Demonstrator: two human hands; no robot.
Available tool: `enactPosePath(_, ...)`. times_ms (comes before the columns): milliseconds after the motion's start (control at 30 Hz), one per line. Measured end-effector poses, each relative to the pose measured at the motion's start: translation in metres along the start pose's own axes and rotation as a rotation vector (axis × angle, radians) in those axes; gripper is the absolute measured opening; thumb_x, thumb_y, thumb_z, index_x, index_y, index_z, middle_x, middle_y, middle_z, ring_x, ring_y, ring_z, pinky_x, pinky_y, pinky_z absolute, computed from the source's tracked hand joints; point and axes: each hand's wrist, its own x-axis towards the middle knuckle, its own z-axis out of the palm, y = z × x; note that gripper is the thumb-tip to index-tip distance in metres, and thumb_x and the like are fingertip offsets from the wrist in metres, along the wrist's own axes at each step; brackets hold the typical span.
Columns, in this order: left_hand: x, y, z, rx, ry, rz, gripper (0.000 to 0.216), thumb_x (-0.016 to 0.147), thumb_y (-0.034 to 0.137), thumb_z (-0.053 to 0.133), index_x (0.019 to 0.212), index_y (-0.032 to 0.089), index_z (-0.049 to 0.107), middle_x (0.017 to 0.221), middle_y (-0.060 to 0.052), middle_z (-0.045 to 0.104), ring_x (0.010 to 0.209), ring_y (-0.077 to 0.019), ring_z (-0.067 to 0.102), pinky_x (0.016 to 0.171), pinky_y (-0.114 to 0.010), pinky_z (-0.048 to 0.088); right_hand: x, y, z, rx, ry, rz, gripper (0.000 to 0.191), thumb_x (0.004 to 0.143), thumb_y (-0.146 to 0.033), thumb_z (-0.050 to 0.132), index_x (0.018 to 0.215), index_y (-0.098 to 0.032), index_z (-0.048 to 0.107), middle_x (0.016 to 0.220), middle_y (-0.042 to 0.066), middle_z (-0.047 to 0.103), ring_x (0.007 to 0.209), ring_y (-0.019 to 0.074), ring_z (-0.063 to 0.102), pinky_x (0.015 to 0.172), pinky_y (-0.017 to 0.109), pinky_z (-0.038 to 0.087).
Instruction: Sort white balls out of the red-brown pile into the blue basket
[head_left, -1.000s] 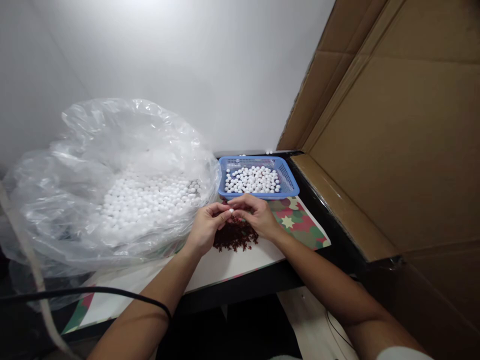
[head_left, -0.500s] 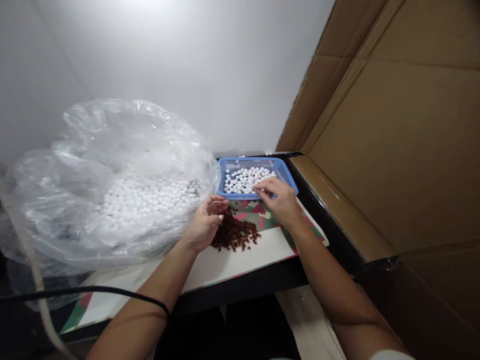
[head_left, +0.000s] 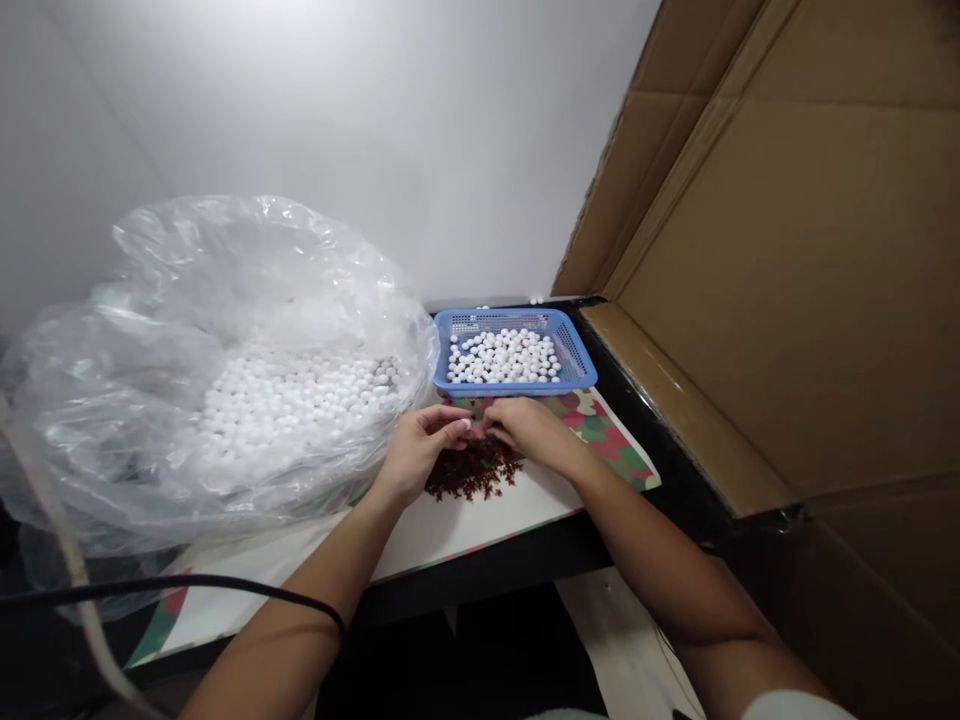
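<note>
My left hand (head_left: 420,447) is closed in a pinch, thumb against fingers, over a heap of dark red-brown, branching little pieces (head_left: 474,470). A small white spot shows at its thumb tip; whether it is a ball or the nail I cannot tell. Touching or almost touching those fingertips, the fingers of my right hand (head_left: 529,430) are pinched together, and what they hold is hidden. Just behind both hands stands a blue plastic basket (head_left: 517,388) with many small white balls (head_left: 510,355) lying in it.
A large clear plastic bag (head_left: 187,240) full of white balls stands at the left. Under the heap lies a white sheet (head_left: 450,540) on a camouflage-patterned one (head_left: 622,440). Cardboard (head_left: 787,300) walls the right side. A black cable (head_left: 225,582) crosses by my left forearm.
My right hand has come from the basket's front edge, toward me and left, to meet my left hand. The left hand has shifted slightly right, its fingers closer together.
</note>
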Motion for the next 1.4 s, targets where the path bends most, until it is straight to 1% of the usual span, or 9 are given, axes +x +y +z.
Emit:
enactPosePath(133,0.000,-0.001,0.001,-0.044,0.007,0.047,0.029,0.068,0.033,0.079,0.092,0.016,0.071,0.087,-0.007,0.075,0.079,-0.0186,0.069,0.082,-0.033,0.051,0.003,-0.001,0.005,0.547,0.228,0.055,0.010,0.084,-0.023,0.062,0.087,-0.016,0.068,0.080,0.004,0.070,0.073,0.0154,0.063,0.070,0.027,0.047)
enactPosePath(233,0.001,-0.003,0.000,-0.105,0.007,0.046,0.028,0.068,0.032,0.079,0.089,0.016,0.072,0.085,-0.006,0.075,0.079,-0.0185,0.069,0.083,-0.032,0.050,0.003,-0.006,0.007,0.855,0.213,0.083,0.019,0.080,-0.033,0.068,0.085,-0.015,0.067,0.077,0.003,0.068,0.069,0.0146,0.062,0.066,0.027,0.049)
enactPosePath(367,0.002,-0.004,-0.002,-0.154,0.005,0.017,0.028,0.068,0.030,0.080,0.090,0.016,0.072,0.083,-0.005,0.075,0.077,-0.0177,0.069,0.082,-0.032,0.051,0.003,-0.009,0.008,0.991,0.197,0.073,0.024,0.076,-0.037,0.072,0.082,-0.015,0.065,0.078,0.002,0.066,0.070,0.0134,0.060,0.068,0.027,0.049)
enactPosePath(700,0.001,-0.002,0.000,-0.186,0.036,0.042,0.026,0.067,0.030,0.080,0.086,0.015,0.070,0.085,-0.004,0.073,0.079,-0.0170,0.068,0.084,-0.033,0.052,0.002,-0.008,0.007,1.034,0.167,0.075,0.021,0.079,-0.036,0.067,0.084,-0.016,0.060,0.081,0.002,0.065,0.073,0.0135,0.061,0.068,0.026,0.049)
enactPosePath(900,-0.005,0.002,-0.002,0.034,0.080,0.155,0.027,0.068,0.031,0.079,0.090,0.017,0.071,0.093,-0.006,0.072,0.086,-0.0180,0.066,0.083,-0.030,0.049,-0.002,-0.002,0.002,0.564,0.168,0.001,0.002,0.076,-0.016,0.062,0.075,-0.016,0.061,0.067,-0.002,0.059,0.059,0.0099,0.051,0.056,0.021,0.038)
enactPosePath(1000,-0.004,0.017,-0.002,0.110,0.050,0.191,0.024,0.071,0.031,0.076,0.089,0.018,0.070,0.087,-0.005,0.071,0.079,-0.0162,0.064,0.075,-0.028,0.048,0.000,0.001,0.003,0.443,0.145,-0.055,0.006,0.076,-0.012,0.061,0.076,-0.016,0.065,0.071,-0.001,0.063,0.063,0.0109,0.053,0.059,0.021,0.038)
enactPosePath(1133,0.035,0.061,0.001,0.308,-0.015,0.278,0.019,0.068,0.026,0.076,0.084,0.018,0.071,0.076,-0.004,0.069,0.068,-0.0158,0.060,0.064,-0.027,0.044,0.006,0.005,0.009,0.402,0.123,-0.031,0.006,0.078,-0.013,0.065,0.078,-0.015,0.070,0.075,0.003,0.069,0.067,0.0141,0.059,0.064,0.024,0.042)
enactPosePath(1267,0.119,0.102,0.011,0.647,0.035,0.446,0.017,0.064,0.009,0.071,0.078,0.018,0.073,0.069,-0.003,0.066,0.067,-0.0163,0.057,0.069,-0.029,0.043,0.009,0.007,0.014,0.375,0.157,-0.040,0.008,0.077,-0.011,0.066,0.081,-0.016,0.071,0.079,0.004,0.070,0.071,0.0150,0.061,0.067,0.024,0.043)
enactPosePath(1400,0.195,0.111,0.029,0.884,0.058,0.410,0.025,0.062,-0.002,0.062,0.077,0.015,0.073,0.072,-0.006,0.066,0.072,-0.0198,0.059,0.077,-0.034,0.043,0.010,0.007,0.015,0.346,0.171,-0.074,0.010,0.081,-0.012,0.062,0.082,-0.017,0.071,0.080,0.003,0.068,0.072,0.0141,0.060,0.067,0.023,0.042)
